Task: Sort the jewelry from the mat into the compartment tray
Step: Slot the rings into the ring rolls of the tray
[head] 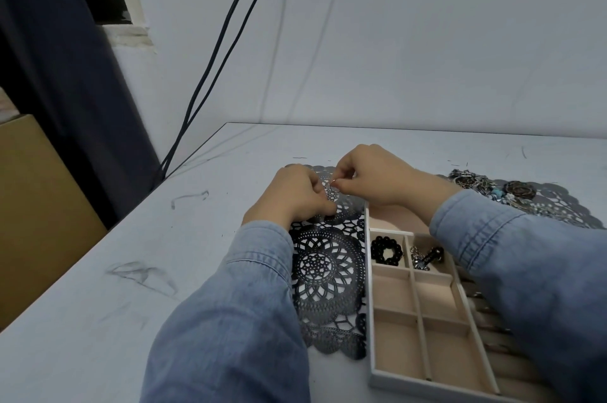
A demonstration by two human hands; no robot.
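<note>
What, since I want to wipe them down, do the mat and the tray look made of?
Mat: dark, lace-like openwork with a faint sheen, probably thin plastic or vinyl, possibly crocheted thread. Tray: stiff white walls, matte beige lining, seemingly velvet-like fabric over board.

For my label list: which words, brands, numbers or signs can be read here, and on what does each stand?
No text can be read.
The compartment tray, the lace mat and the cardboard box carry no writing.
The table shows only scuff marks, not letters.
</note>
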